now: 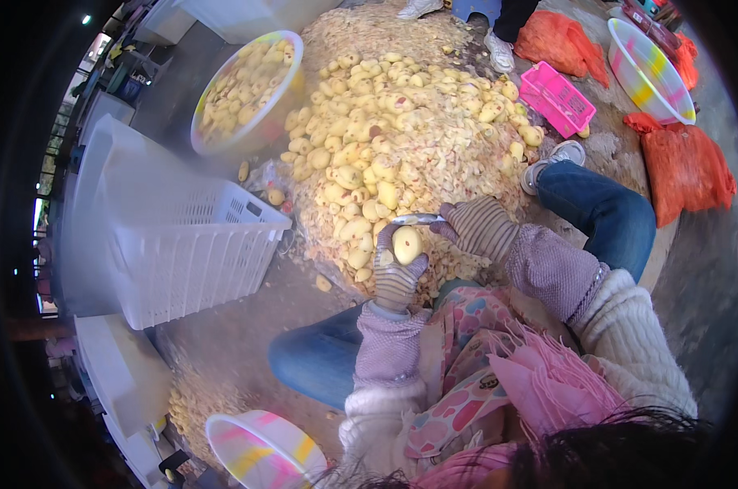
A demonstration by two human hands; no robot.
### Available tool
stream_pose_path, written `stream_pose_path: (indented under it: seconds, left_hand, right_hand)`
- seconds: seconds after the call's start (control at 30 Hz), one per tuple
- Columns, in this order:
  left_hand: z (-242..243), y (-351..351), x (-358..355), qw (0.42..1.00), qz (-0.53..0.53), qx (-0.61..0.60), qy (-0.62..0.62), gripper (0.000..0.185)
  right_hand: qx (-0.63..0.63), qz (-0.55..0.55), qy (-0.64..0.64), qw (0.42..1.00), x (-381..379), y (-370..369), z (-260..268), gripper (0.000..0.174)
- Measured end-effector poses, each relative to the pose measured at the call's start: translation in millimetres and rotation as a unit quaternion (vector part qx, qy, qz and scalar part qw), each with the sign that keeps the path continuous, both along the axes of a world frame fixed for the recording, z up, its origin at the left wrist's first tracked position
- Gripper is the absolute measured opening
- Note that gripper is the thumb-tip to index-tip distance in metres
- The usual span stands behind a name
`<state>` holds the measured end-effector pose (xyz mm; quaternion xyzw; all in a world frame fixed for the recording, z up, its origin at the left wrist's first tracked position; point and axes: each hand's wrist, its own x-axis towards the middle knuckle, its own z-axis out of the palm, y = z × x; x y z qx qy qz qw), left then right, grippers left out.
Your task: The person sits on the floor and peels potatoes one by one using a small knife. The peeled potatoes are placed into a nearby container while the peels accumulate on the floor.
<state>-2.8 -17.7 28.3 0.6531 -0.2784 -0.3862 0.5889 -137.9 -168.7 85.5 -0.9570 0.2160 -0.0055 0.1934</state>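
Note:
My left hand (398,272), in a striped glove, holds a peeled potato (407,245) with one small dark spot on it. Just above the potato lies the blade of a metal peeler (415,219), its handle in the fingers of my gloved right hand (476,227). Beyond both hands spreads a big heap of peeled potatoes (344,140) mixed with potato peelings (448,165). Whether the blade touches the potato I cannot tell.
A white plastic crate (198,263) stands at the left, below a tub of peeled potatoes (295,67). A pink basket (558,101), red mesh sacks (683,165) and a multicoloured basin (650,73) are at the right. Another basin (265,446) sits lower left. Another person's shoes (499,52) show beyond the heap.

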Motion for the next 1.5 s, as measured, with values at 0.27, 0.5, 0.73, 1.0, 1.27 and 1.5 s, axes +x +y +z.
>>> stream_pose_path:
  seconds: [0.27, 0.5, 0.73, 1.0, 1.27, 1.5]
  left_hand:
    - [7.4, 0.6, 0.3, 0.992, -0.024, 0.032, -0.119, 0.069]
    - [-3.7, -1.3, -1.9, 0.998, 0.0, -0.064, -0.024, 0.067]
    - [9.5, 3.4, 3.4, 0.994, 0.003, -0.106, -0.012, 0.078]
    - [5.8, -4.8, -3.1, 0.972, 0.022, -0.157, 0.175, 0.077]
    - [-5.9, -9.8, -9.6, 0.947, 0.088, -0.231, 0.205, 0.083]
    - [2.5, -4.9, -3.2, 0.845, 0.01, -0.311, 0.436, 0.081]
  right_hand:
    - [0.024, -0.006, 0.022, 0.999, -2.7, -10.7, -4.4, 0.041]
    - [0.033, 0.149, -0.024, 0.988, -8.9, 7.7, 0.0, 0.043]
    - [-0.004, -0.149, -0.007, 0.989, -19.3, -31.4, -11.1, 0.044]
    - [0.021, 0.001, -0.114, 0.993, -19.5, 2.6, -12.4, 0.041]
    - [0.082, -0.052, -0.093, 0.991, -13.2, 5.5, -20.5, 0.04]
    - [0.09, -0.172, -0.081, 0.978, -18.2, -9.8, -38.0, 0.043]
